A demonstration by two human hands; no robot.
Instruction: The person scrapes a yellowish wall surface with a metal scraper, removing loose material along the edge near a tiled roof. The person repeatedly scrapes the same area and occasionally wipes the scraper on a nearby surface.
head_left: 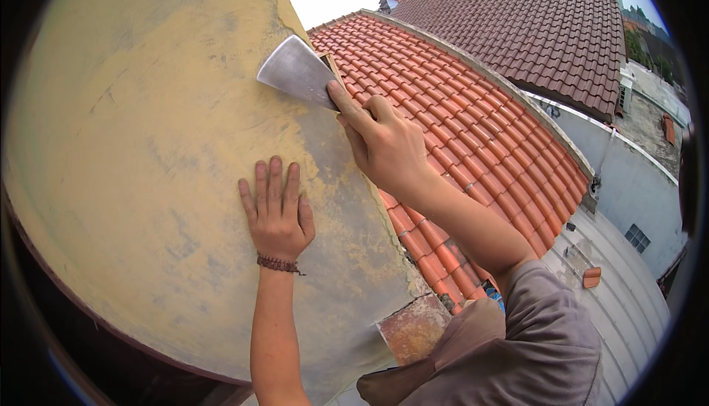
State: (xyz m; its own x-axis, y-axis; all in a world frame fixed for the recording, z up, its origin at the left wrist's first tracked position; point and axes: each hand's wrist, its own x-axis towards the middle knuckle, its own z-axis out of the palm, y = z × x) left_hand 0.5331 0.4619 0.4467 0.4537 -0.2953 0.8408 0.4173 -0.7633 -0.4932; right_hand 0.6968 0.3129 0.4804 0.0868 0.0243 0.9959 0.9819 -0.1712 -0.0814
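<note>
My right hand [388,144] grips a putty knife [297,72] with a wide, flared metal blade, its index finger stretched along the blade's base. The blade lies over the wall [133,140] near its upper right edge; whether it touches cannot be told. Fingers of the right hand hide the handle. Lower on the same surface, my left hand [279,217] rests flat with its fingers stretched upward and holds nothing. A dark braided bracelet [279,263] circles that wrist. Patchy yellowish paint or filler covers the wall, with grey showing through on the right.
Orange roof tiles [473,147] slope beside the wall's right edge. A rusty-brown square piece [416,328] sits at the wall's lower right corner. Farther off are a brown tiled roof [517,33], a grey ribbed metal roof [613,310] and a loose orange tile piece [591,277].
</note>
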